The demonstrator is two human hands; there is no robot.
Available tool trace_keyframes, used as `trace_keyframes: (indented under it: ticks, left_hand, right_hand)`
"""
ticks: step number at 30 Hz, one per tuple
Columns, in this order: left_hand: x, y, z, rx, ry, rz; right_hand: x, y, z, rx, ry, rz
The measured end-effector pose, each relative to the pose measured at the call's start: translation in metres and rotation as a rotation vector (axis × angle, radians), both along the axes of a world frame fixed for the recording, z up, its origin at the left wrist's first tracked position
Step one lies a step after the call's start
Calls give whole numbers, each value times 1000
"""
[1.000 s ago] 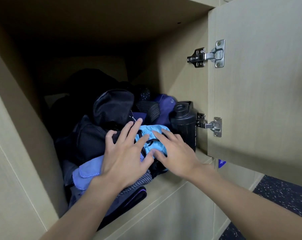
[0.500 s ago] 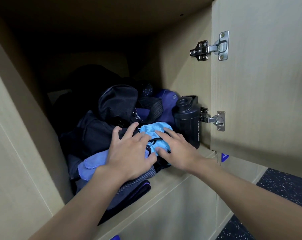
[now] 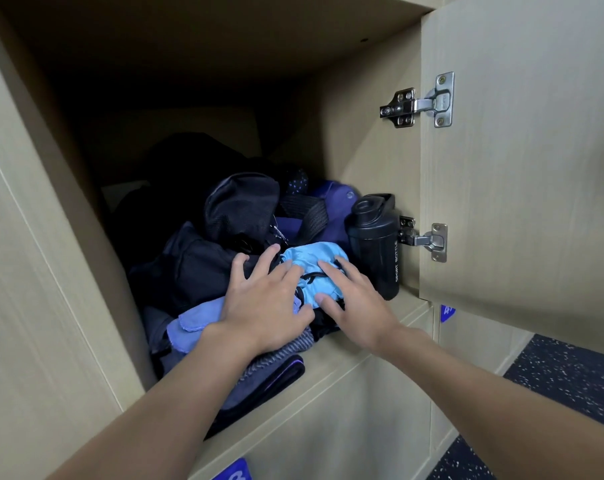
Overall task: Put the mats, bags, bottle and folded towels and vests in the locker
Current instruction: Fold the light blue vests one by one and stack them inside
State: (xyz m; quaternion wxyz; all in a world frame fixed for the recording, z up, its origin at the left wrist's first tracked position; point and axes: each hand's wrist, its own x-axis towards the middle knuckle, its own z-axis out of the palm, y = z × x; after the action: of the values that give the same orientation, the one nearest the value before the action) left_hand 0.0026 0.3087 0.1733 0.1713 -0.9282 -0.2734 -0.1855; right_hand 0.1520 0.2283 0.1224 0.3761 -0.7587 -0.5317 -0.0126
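The locker (image 3: 362, 150) holds a heap of dark bags (image 3: 196, 268), with the black bottle (image 3: 375, 247) upright against its right wall. My left hand (image 3: 265, 306) and right hand (image 3: 359, 306) lie flat, fingers spread, pressing on the light blue garment (image 3: 311, 258) at the front.

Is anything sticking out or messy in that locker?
Yes. The dark folded cloth at the pile's bottom pokes out past the front edge of the locker, so the door might catch it. The black bottle stands upright.

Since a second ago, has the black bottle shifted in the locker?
No. The black bottle stands in the same spot, right beside the lower door hinge.
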Motion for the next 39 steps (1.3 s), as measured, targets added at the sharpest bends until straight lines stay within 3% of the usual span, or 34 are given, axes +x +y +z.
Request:
trace_keyframes:
  ticks: [14,22,30,39]
  left_hand:
    - [0,-7,20,26,-122,-54]
    - [-20,-52,17,30,-273,-253]
    - [-45,-141,-82,-413,-162,-419]
    - [-107,-178,-266,-796,225,-258]
  right_hand:
    - [-14,-23,26,43,6,-61]
    - [-36,-78,18,40,-11,-119]
    - [-70,-191,-89,-146,179,-213]
    - [-136,-289,-240,-476,386,-227]
